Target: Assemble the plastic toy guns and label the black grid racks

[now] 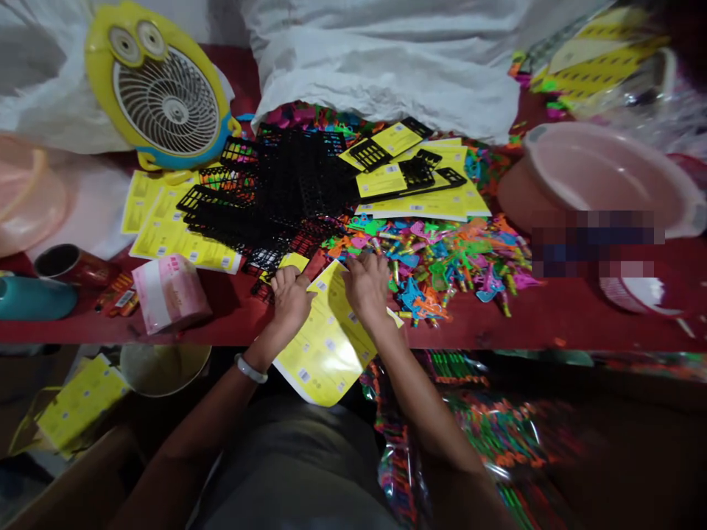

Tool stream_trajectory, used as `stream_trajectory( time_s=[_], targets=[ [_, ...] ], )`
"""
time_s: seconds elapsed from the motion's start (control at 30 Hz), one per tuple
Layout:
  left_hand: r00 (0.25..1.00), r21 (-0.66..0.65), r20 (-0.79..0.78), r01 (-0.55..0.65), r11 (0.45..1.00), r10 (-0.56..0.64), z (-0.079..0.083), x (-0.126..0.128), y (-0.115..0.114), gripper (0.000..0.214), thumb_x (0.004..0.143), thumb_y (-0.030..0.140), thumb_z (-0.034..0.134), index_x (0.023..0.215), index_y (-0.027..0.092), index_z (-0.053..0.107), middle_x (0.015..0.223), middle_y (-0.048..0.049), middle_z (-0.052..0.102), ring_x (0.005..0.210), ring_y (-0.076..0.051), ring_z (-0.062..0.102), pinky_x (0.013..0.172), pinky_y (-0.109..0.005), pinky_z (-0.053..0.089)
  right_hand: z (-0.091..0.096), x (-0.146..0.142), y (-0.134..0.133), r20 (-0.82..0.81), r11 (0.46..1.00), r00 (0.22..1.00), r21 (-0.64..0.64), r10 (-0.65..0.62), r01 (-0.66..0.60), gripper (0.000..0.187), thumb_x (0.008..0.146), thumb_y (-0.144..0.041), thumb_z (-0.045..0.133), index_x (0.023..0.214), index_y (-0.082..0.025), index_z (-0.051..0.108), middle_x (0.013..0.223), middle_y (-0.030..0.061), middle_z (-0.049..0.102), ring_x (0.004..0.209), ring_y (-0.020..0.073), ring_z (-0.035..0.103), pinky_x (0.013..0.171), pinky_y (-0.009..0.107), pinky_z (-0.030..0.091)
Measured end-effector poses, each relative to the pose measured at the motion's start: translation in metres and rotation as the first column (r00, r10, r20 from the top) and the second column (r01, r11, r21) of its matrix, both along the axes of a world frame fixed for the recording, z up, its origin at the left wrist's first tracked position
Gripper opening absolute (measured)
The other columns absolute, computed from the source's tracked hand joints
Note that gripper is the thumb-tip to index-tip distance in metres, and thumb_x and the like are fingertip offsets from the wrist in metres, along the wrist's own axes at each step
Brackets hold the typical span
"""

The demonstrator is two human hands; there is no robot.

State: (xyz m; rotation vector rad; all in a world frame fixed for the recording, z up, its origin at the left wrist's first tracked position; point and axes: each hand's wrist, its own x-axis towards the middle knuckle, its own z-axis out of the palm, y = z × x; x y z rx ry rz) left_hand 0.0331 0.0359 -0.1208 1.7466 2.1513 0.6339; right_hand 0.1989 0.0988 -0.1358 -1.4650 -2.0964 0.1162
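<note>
A yellow sheet of printed labels [323, 350] slopes over the red table's front edge toward my lap, its lower end bent. My right hand [367, 288] has its fingers curled on the sheet's upper part. To the left, my left hand [290, 300], with a pale bracelet at the wrist, is closed beside the sheet's left edge. Just beyond its fingertips are a small yellow label [294, 260] and a black plastic grid frame [268, 259]. What the left fingers grip is hidden. A pile of black grid frames [309, 173] lies beyond both hands.
Colourful small plastic pieces [442, 265] lie heaped on the right. More yellow sheets [182, 228] flank the black pile. A yellow fan [166, 103], a pink tissue pack [170, 293] and a dark cup [69, 266] stand left. A pink basin [602, 177] sits right; white sacks [381, 73] behind.
</note>
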Motion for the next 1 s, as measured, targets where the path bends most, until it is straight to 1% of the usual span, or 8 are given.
stream_trajectory(
  time_s=[0.17, 0.33, 0.4, 0.53, 0.6, 0.73, 0.9, 1.0],
  targets=[
    [0.952, 0.092, 0.305, -0.045, 0.995, 0.015, -0.003, -0.016, -0.004, 0.005, 0.086, 0.016, 0.069, 0.085, 0.019, 0.072, 0.103, -0.0081, 0.068, 0.102, -0.023, 0.062, 0.096, -0.038, 0.049, 0.004, 0.001, 0.011, -0.269, 0.992, 0.961, -0.083, 0.067, -0.093, 0.013, 0.093, -0.031, 0.06, 0.083, -0.023, 0.061, 0.09, 0.0072, 0.06, 0.091, 0.0255, 0.052, 0.081, 0.039, 0.045],
    [0.759, -0.074, 0.65, 0.027, 0.997, 0.028, 0.01, -0.039, -0.014, 0.016, 0.085, 0.031, 0.066, 0.089, 0.019, 0.075, 0.087, -0.0035, 0.076, 0.079, -0.019, 0.068, 0.071, -0.028, 0.051, 0.006, -0.003, 0.024, -0.714, 0.864, 0.686, -0.252, 0.138, -0.436, 0.033, 0.092, -0.054, 0.062, 0.081, -0.024, 0.051, 0.069, -0.0032, 0.051, 0.064, 0.0158, 0.048, 0.061, 0.028, 0.041],
    [0.726, -0.062, 0.687, 0.034, 0.997, 0.018, 0.018, -0.042, -0.019, 0.023, 0.083, 0.038, 0.067, 0.089, 0.018, 0.075, 0.084, -0.003, 0.076, 0.076, -0.019, 0.067, 0.067, -0.027, 0.05, 0.01, -0.011, 0.026, -0.718, 0.853, 0.673, -0.232, 0.175, -0.468, 0.033, 0.091, -0.055, 0.063, 0.083, -0.024, 0.054, 0.072, -0.0021, 0.055, 0.065, 0.016, 0.051, 0.062, 0.029, 0.043],
    [0.688, -0.093, 0.718, -0.054, 0.994, 0.105, 0.029, -0.044, -0.031, 0.029, 0.078, 0.045, 0.07, 0.082, 0.017, 0.073, 0.07, -0.0003, 0.068, 0.065, -0.015, 0.059, 0.056, -0.024, 0.041, 0.022, -0.028, 0.011, -0.534, 0.957, 0.799, 0.08, 0.276, -0.277, 0.022, 0.096, -0.042, 0.062, 0.105, -0.023, 0.066, 0.1, 0.0087, 0.067, 0.094, 0.0246, 0.061, 0.085, 0.042, 0.051],
    [0.619, -0.14, 0.763, -0.119, 0.983, 0.183, 0.031, -0.046, -0.039, 0.031, 0.075, 0.047, 0.072, 0.082, 0.016, 0.073, 0.066, 0.0009, 0.064, 0.059, -0.014, 0.055, 0.054, -0.024, 0.039, 0.027, -0.035, -0.005, -0.439, 0.934, 0.825, 0.201, 0.355, -0.295, 0.02, 0.099, -0.036, 0.058, 0.111, -0.023, 0.068, 0.107, 0.0113, 0.068, 0.103, 0.0265, 0.062, 0.093, 0.045, 0.051],
    [0.458, -0.205, 0.855, -0.13, 0.97, 0.242, 0.035, -0.052, -0.054, 0.039, 0.07, 0.046, 0.076, 0.093, 0.015, 0.075, 0.07, 0.0004, 0.068, 0.061, -0.015, 0.058, 0.06, -0.026, 0.046, 0.024, -0.048, -0.036, -0.38, 0.84, 0.755, 0.139, 0.535, -0.525, 0.022, 0.102, -0.035, 0.057, 0.116, -0.024, 0.07, 0.107, 0.0109, 0.072, 0.102, 0.0253, 0.066, 0.091, 0.043, 0.056],
    [0.515, -0.096, 0.85, -0.062, 0.993, 0.114, 0.038, -0.057, -0.067, 0.032, 0.077, 0.04, 0.07, 0.096, 0.014, 0.076, 0.085, -0.0035, 0.074, 0.078, -0.019, 0.064, 0.069, -0.027, 0.05, 0.015, -0.062, -0.047, -0.393, 0.806, 0.725, 0.079, 0.566, -0.586, 0.028, 0.099, -0.042, 0.062, 0.118, -0.024, 0.071, 0.111, 0.0115, 0.073, 0.105, 0.0268, 0.067, 0.093, 0.045, 0.057],
    [0.659, -0.013, 0.75, -0.071, 0.997, 0.057, 0.035, -0.062, -0.07, 0.023, 0.082, 0.032, 0.063, 0.09, 0.015, 0.077, 0.088, -0.0043, 0.074, 0.083, -0.019, 0.065, 0.076, -0.028, 0.051, 0.021, -0.068, -0.047, -0.401, 0.78, 0.702, 0.049, 0.588, -0.624, 0.022, 0.099, -0.039, 0.062, 0.113, -0.024, 0.072, 0.107, 0.0107, 0.073, 0.102, 0.0257, 0.068, 0.091, 0.042, 0.057]
  ],
)
